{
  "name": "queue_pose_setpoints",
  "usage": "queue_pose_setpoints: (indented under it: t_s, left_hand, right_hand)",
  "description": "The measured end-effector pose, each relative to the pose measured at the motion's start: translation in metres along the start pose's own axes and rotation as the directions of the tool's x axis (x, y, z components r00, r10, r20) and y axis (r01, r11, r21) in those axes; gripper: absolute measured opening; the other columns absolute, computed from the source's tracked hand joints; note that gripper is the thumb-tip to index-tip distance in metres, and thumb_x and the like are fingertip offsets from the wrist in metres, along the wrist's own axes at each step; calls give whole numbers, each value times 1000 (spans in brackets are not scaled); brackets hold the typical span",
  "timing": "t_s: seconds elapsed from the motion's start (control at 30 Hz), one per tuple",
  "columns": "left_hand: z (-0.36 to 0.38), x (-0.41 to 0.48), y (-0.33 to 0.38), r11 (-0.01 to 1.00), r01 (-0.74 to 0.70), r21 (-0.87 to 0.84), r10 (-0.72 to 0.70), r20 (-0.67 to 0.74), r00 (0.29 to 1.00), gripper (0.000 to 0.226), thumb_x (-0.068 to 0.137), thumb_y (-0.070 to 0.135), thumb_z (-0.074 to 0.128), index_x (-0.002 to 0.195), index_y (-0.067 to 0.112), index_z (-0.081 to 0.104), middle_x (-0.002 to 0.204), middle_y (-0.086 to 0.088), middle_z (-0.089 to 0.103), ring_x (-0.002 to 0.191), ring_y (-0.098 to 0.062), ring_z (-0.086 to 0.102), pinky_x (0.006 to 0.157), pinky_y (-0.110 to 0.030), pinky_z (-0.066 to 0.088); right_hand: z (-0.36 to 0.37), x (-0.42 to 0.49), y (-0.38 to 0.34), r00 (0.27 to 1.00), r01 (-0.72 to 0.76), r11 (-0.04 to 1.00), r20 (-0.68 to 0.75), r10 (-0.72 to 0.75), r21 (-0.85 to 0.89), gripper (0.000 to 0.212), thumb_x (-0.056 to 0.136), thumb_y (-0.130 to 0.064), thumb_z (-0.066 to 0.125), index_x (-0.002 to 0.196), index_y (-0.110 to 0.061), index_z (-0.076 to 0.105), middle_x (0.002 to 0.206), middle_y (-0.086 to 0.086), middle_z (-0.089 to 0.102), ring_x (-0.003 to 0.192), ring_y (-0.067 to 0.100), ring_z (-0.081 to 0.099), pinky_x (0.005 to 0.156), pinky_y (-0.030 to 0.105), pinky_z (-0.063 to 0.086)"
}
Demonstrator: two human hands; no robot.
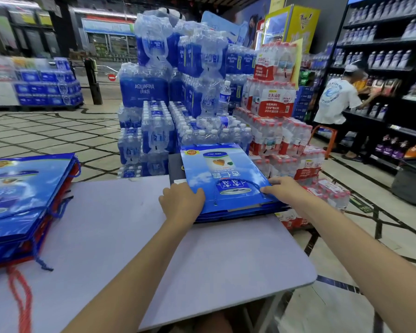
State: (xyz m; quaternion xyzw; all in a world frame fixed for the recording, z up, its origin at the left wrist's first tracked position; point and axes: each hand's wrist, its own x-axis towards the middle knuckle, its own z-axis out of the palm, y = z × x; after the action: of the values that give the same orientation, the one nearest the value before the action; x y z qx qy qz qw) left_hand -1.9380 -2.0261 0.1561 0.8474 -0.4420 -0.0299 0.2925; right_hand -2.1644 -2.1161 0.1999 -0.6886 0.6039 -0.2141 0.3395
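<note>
A flat blue gift bag (221,174) with a cord handle lies on top of a small stack of similar folded bags at the far right corner of the pale table (154,248). My left hand (181,200) grips the stack's near left edge, fingers curled over it. My right hand (282,188) rests on the bag's near right corner, fingers lying over the edge by the cord. Whether the right fingers pinch anything, I cannot tell.
A thick pile of blue and red folded bags (22,200) with hanging cords sits at the table's left. Beyond the table stand stacked packs of bottled water (168,92) and red-labelled packs (276,109). A person (339,102) works at dark shelves on the right.
</note>
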Motion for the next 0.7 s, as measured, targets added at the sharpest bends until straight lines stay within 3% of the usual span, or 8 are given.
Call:
queue_pose_setpoints:
  t_s: [0.1, 0.17, 0.3, 0.47, 0.53, 0.6, 0.7]
  left_hand:
    - [4, 2, 0, 998, 8, -55, -9, -19, 1000, 40, 94, 43, 41, 103, 14, 67, 106, -8, 62, 98, -28, 51, 85, -38, 39]
    - [7, 3, 1, 998, 16, -65, -16, -4, 1000, 45, 96, 47, 38, 106, 14, 67, 108, -9, 63, 100, -29, 53, 87, -39, 41]
    - [8, 3, 1, 1000, 1, 17, -1, 26, 1000, 42, 95, 43, 38, 102, 12, 65, 107, -9, 63, 100, -28, 52, 87, -38, 38]
    - [10, 3, 2, 996, -8, 86, 7, 9, 1000, 37, 94, 44, 44, 99, 13, 64, 103, -7, 63, 98, -27, 54, 83, -37, 37]
    - [13, 4, -1, 998, -7, 63, 7, -7, 1000, 37, 93, 46, 46, 92, 14, 64, 97, -5, 63, 94, -27, 55, 79, -37, 37]
    - [13, 7, -6, 999, -19, -28, 19, -2, 1000, 35, 91, 45, 49, 76, 14, 60, 88, -6, 65, 86, -27, 56, 68, -32, 38]
    - [-1, 8, -12, 977, -59, -204, 69, 42, 997, 30, 93, 37, 53, 77, 13, 60, 88, -8, 67, 78, -23, 55, 57, -28, 34]
  right_hand:
    - [0, 2, 2, 1000, 25, 1000, -5, -25, 18, 24, 96, -25, 61, 116, -13, 67, 116, 6, 64, 98, 22, 58, 99, 41, 46]
    - [0, 2, 4, 999, 42, 999, -12, -41, 15, 29, 97, -26, 58, 122, -13, 63, 111, 3, 62, 105, 24, 60, 99, 42, 46]
    - [2, 5, 6, 998, 54, 994, -17, -56, -100, 50, 98, -37, 56, 142, -14, 49, 140, 5, 51, 107, 20, 53, 86, 33, 44]
    - [6, 6, 10, 998, 57, 979, -27, -64, -198, 52, 97, -42, 55, 141, -15, 49, 139, 7, 52, 111, 22, 53, 88, 33, 44]
    - [9, 4, 10, 990, 70, 959, -97, -100, -276, 45, 94, -42, 59, 128, -11, 61, 127, 10, 61, 108, 25, 58, 86, 37, 48]
    - [11, 0, 7, 939, 103, 931, -273, -207, -351, 36, 90, -38, 66, 113, -11, 70, 112, 9, 66, 99, 23, 59, 82, 37, 49]
    - [21, -8, -6, 858, 249, 902, -352, -375, -353, 35, 90, -31, 66, 118, -11, 68, 116, 6, 66, 106, 22, 58, 89, 36, 46]
